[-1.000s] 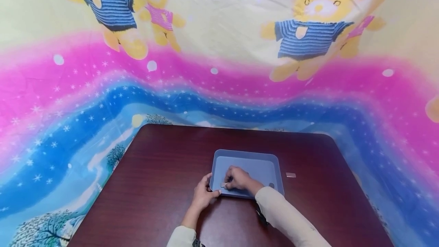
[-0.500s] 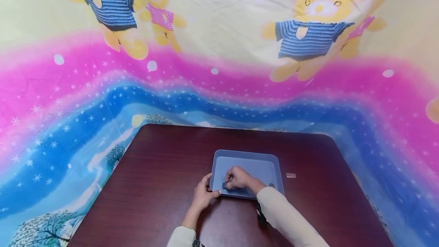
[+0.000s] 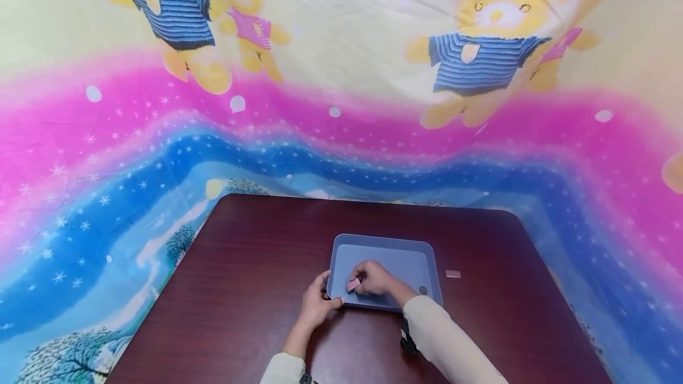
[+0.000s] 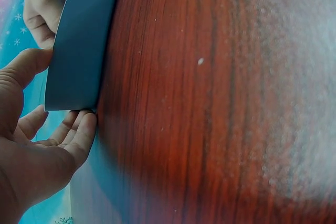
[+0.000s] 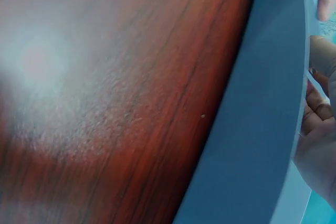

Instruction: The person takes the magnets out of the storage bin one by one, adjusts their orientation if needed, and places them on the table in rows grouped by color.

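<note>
A shallow grey-blue tray [image 3: 386,242] sits on the table. My left hand [image 3: 316,304] grips its near left corner; in the left wrist view the thumb [image 4: 31,64] is at the rim of one wall and the fingertips [image 4: 84,129] lie against the other. Inside the tray, my right hand [image 3: 372,278] pinches a small flat pinkish rectangular piece [image 3: 353,284], tilted, near the left corner. In the right wrist view the tray wall [image 5: 252,108] partly hides the right hand [image 5: 320,124], and the piece can hardly be made out there.
Another small flat rectangular piece [image 3: 453,274] lies on the dark red wooden table [image 3: 267,242], right of the tray. A small dark round spot [image 3: 423,290] shows on the tray floor at right. A patterned cloth [image 3: 341,88] hangs behind the table.
The piece in my right hand has turned: it looked pale, then dark, and now shows a pinkish face raised at a tilt. My left hand and the tray stay in place.
</note>
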Available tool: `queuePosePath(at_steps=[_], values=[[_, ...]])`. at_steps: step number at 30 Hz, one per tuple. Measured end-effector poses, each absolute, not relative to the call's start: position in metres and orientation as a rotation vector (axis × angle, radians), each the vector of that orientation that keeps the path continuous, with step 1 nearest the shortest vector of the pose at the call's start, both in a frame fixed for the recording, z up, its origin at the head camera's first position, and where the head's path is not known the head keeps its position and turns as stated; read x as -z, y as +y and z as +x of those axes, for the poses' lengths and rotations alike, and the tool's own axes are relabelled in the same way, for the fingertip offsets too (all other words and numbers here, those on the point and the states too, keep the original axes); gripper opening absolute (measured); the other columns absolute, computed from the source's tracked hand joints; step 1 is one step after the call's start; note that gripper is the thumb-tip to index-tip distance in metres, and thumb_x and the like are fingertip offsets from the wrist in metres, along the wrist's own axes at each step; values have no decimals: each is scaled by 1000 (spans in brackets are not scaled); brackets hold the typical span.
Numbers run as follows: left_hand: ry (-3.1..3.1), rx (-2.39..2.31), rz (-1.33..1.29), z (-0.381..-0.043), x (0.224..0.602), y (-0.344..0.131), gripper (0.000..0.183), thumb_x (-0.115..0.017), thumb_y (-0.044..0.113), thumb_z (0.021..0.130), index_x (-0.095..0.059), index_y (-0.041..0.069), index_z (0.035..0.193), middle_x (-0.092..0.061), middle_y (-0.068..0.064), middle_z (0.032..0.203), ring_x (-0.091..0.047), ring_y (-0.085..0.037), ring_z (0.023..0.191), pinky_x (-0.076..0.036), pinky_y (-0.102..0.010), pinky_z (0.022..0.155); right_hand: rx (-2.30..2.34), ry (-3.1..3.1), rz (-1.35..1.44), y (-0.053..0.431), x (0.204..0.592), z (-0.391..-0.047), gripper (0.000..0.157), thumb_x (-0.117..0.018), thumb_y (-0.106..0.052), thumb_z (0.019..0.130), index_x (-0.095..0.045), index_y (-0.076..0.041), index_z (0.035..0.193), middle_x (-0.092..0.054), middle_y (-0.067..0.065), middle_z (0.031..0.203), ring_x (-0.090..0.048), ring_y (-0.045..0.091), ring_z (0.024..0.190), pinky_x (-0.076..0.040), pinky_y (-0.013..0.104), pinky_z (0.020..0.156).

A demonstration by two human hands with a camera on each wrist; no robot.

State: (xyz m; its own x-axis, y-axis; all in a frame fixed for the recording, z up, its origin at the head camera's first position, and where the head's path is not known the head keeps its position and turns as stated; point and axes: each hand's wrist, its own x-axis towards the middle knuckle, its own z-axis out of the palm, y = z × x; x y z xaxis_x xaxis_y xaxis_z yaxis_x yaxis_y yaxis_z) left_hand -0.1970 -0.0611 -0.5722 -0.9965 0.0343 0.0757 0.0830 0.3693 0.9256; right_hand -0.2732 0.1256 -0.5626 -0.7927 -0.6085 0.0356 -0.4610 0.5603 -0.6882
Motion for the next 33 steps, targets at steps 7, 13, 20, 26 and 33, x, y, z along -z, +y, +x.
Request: queuePosePath(at_steps=[7, 13, 20, 26, 33], values=[[-2542, 1771, -96, -197, 572, -61, 73, -76, 12, 61, -41, 4, 124, -57, -16, 95, -54, -26, 73, -44, -26, 55, 1190, 2535, -874, 127, 558, -270, 20, -68, -1, 61, -65, -9, 78, -55, -7, 65, -48, 6, 55, -42, 22, 49], [-2570, 1711, -86, -197, 572, -58, 73, -77, 15, 60, -42, 4, 123, -55, -16, 101, -53, -25, 80, -43, -28, 63, 1341, 2476, -829, 143, 553, -267, 18, -71, -2, 63, -65, -9, 80, -58, -3, 71, -49, 10, 57, -43, 25, 51], [-2582, 1651, -55, -199, 572, -56, 73, -77, 15, 58, -43, 4, 122, -51, -16, 105, -50, -26, 87, -43, -31, 68, 1420, 2437, -746, 164, 540, -263, 18, -70, -2, 66, -64, -8, 81, -58, 0, 71, -49, 12, 58, -44, 27, 50], [-2572, 1682, -70, -200, 570, -56, 74, -77, 15, 59, -42, 4, 123, -50, -17, 106, -51, -26, 87, -43, -31, 69, 1461, 2482, -687, 180, 515, -252, 18, -68, 4, 66, -63, -4, 82, -58, 6, 74, -49, 16, 61, -43, 29, 50], [-2555, 1725, -94, -197, 572, -57, 73, -77, 14, 60, -41, 2, 124, -50, -20, 109, -54, -27, 87, -45, -32, 70, 1458, 2544, -518, 208, 509, -245, 17, -68, -3, 68, -64, -11, 82, -58, 4, 79, -48, 19, 66, -40, 31, 54]])
